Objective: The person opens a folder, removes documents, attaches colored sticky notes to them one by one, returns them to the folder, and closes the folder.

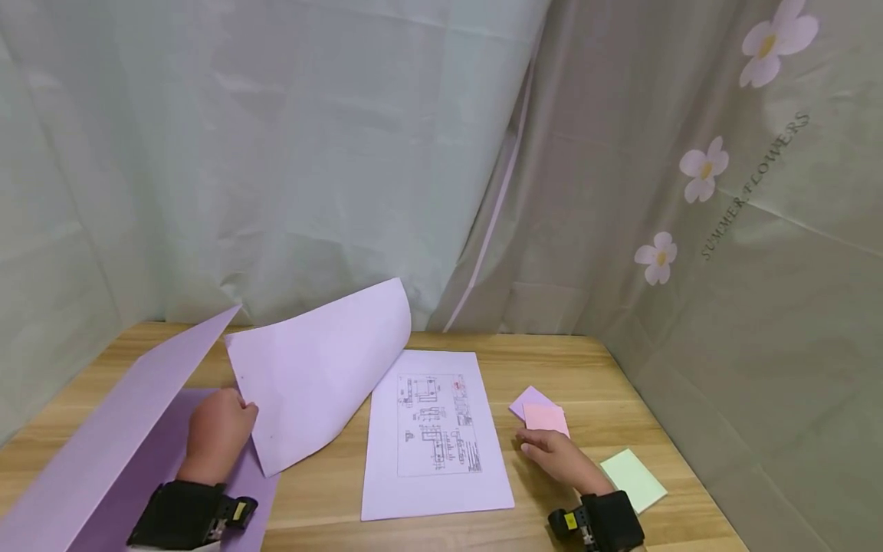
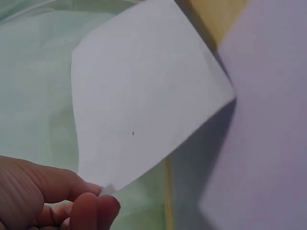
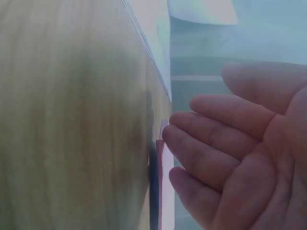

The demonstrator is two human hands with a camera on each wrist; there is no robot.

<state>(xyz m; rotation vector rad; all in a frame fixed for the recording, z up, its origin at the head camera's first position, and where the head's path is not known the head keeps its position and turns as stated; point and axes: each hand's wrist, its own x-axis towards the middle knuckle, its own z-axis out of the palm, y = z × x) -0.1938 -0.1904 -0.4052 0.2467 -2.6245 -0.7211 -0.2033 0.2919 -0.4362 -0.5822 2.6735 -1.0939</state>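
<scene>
My left hand (image 1: 219, 429) pinches a white sheet of paper (image 1: 324, 368) by its edge, thumb against fingers, as the left wrist view shows. The sheet is raised and bowed, its far end curling over. Below that hand lies a purple folder (image 1: 251, 475), its cover (image 1: 131, 429) standing up at a slant on the left. Several stacked sheets, the top one a technical drawing (image 1: 441, 491), lie flat at mid-table. My right hand (image 1: 562, 458) is relaxed, fingers loosely extended and holding nothing, just in front of a pink sticky-note pad (image 1: 547, 418).
A purple sticky-note pad (image 1: 526, 400) sits partly under the pink one. Nearer the right edge of the wooden table (image 1: 552, 360) lies a green pad (image 1: 635, 481), beside my right wrist. Grey curtains (image 1: 310, 153) enclose the table at the back and sides.
</scene>
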